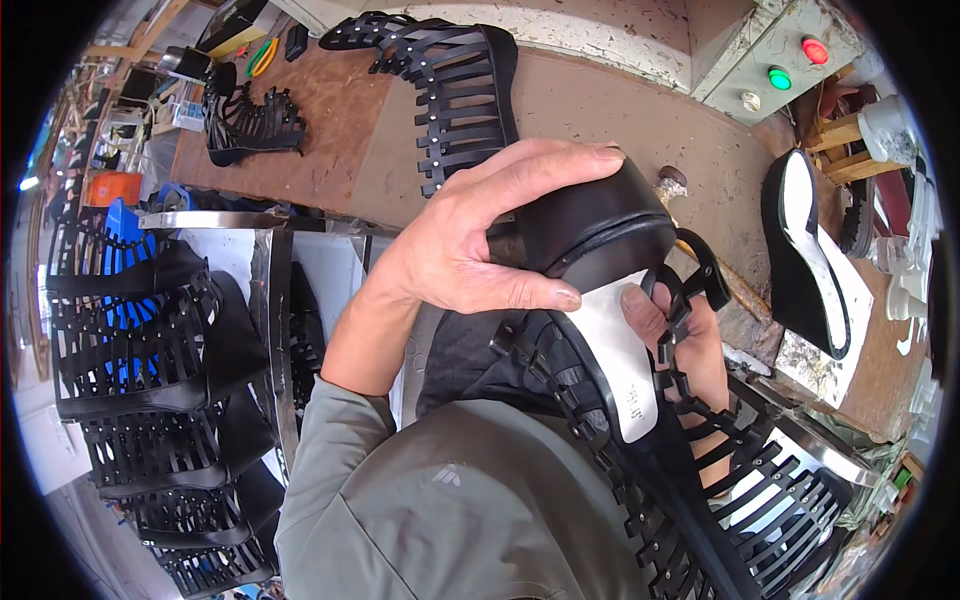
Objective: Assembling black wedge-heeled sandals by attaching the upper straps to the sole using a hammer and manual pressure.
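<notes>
A tall black strappy sandal boot (700,490) lies across my lap, its studded straps trailing to the lower right. My left hand (480,240) spans the smooth black rounded end (600,230) of the boot, thumb on one side and fingers over the top. Below that end a white sole-shaped lining (622,370) shows inside the straps. My right hand (695,345) holds the boot from the other side, its thumb pressed on the white lining; the straps partly hide its other fingers.
On the bench (590,100) rest another strappy boot (465,90), a smaller strappy shoe (250,120), a hammer (735,285) and a black wedge sole (800,260) with white on it. Strappy wedge shoes (160,390) fill a rack at left. A control box (785,60) stands at far right.
</notes>
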Demonstrator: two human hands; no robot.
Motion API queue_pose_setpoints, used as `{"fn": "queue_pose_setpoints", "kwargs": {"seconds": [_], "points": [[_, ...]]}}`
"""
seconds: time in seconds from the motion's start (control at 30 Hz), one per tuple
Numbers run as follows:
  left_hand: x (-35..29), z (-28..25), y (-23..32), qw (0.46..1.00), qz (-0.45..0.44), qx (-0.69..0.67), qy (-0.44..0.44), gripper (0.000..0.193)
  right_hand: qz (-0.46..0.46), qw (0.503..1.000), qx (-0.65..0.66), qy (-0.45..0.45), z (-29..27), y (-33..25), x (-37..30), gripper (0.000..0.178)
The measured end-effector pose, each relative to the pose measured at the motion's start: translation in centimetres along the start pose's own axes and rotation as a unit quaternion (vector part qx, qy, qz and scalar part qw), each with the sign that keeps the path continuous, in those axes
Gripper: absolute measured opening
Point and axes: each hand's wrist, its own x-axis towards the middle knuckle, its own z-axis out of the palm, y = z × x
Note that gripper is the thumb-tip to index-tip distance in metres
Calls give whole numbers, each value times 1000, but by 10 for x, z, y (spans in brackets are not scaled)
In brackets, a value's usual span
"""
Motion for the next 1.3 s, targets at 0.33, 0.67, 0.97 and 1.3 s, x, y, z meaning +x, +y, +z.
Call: {"fn": "queue_pose_setpoints", "kwargs": {"seconds": [0.33,0.67,0.97,1.3], "points": [[3,9,7,996,33,49,61,61,-40,996,-73,-31,0,-4,-10,21],[16,34,29,979,25,173,104,47,-166,977,-113,-68,-9,10,-15,38],[-3,47,44,939,16,282,198,30,-33,937,170,-304,-76,57,-25,30],[-64,74,86,852,-182,365,329,43,521,87,573,-626,-42,68,-26,38]]}}
